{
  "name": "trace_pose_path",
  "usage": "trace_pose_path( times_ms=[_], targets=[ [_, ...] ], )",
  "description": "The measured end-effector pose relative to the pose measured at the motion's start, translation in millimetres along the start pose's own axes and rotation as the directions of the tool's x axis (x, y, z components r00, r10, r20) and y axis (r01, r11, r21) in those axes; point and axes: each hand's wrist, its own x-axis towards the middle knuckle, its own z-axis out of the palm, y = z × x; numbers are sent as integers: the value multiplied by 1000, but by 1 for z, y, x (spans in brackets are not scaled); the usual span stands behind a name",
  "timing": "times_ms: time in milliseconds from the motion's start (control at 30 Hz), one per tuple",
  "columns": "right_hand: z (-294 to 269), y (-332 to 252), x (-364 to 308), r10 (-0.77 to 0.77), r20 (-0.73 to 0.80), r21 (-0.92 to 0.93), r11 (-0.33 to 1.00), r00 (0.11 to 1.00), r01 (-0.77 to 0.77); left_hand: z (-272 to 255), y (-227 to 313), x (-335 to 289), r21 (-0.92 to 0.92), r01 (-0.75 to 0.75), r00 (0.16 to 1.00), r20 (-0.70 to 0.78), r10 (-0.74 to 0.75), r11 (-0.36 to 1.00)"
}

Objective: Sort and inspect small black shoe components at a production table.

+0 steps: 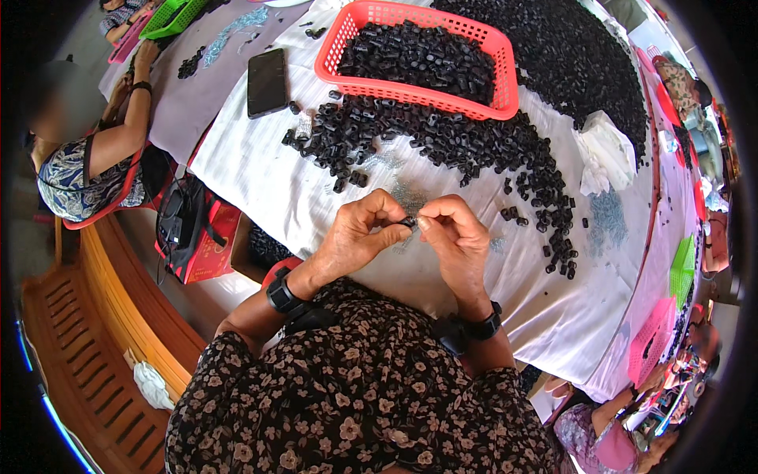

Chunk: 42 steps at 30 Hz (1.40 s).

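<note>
My left hand [359, 235] pinches a small black plastic piece [408, 222] between thumb and forefinger, above the white cloth. Close against it, my right hand [455, 237] has its thumb and fingertips pressed together at the piece's end; whatever tiny thing they hold is too small to make out. Just beyond my fingers lies a scatter of small silvery metal bits [407, 193]. A loose heap of similar black pieces [442, 126] spreads in an arc past both hands. Behind it stands a red perforated basket [508, 79] filled with more of them.
A dark phone [267, 83] lies at the far left of the white cloth [237, 146]. To the right are a crumpled white plastic bag [606, 154] and another silvery pile [608, 217]. A large black heap [584, 63] covers the back right. Other people sit at both sides; a wooden bench [110, 340] stands left.
</note>
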Motion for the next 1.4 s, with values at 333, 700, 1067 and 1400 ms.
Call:
trace_pose_path(
  times_ms=[333,700,1067,1400],
  targets=[
    [0,-3,1,-122,42,-294,947,992,129,-4,-1,0,-55,3,999,51,0,998],
    [-6,-2,-2,95,45,-93,992,994,-90,-4,0,3,-71,7,993,122,2,997],
    [-26,-13,9,447,370,108,850,814,-516,-4,6,-2,-24,-44,976,211,48,999],
    [-85,8,25,-365,-207,-976,143,908,-165,-3,1,-2,-199,59,980,200,-19,978]
  ],
)
